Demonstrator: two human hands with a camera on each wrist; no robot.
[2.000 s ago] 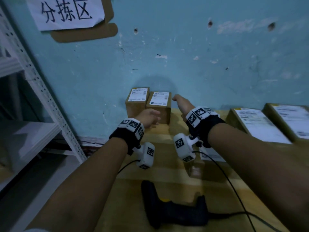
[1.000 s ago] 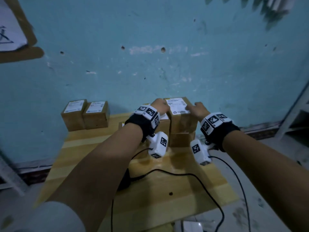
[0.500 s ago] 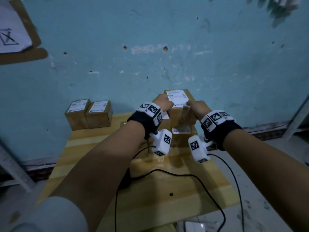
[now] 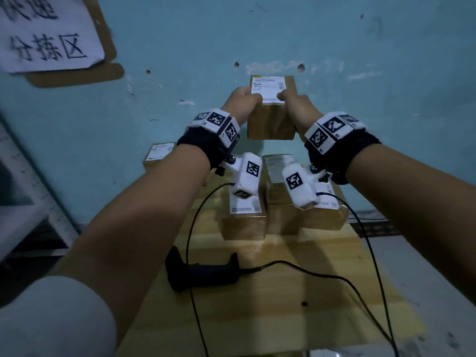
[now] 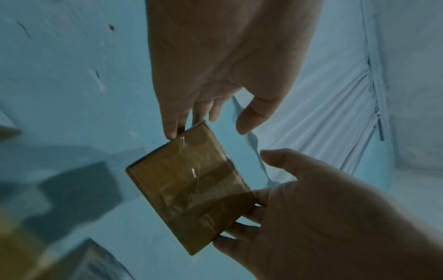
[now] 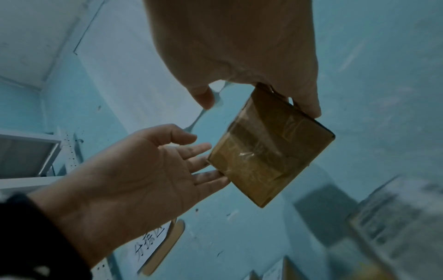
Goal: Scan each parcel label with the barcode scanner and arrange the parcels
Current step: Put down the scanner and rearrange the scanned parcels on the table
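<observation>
I hold a small brown parcel up in front of the blue wall, its white label facing me. My left hand presses on its left side and my right hand on its right. From below, the wrist views show the taped underside clamped between fairly straight fingers of the left hand and the right hand, with the thumbs apart from it. The black barcode scanner lies on the wooden table beneath my arms, and neither hand touches it.
Labelled parcels sit in a cluster at the back of the table below the raised one, with another further left by the wall. Black cables cross the table. A metal shelf stands at the left, under a paper sign.
Both hands left the two parcels at the left, took a parcel off the right-hand stack and raised it well above the table. The view has swung back left.
</observation>
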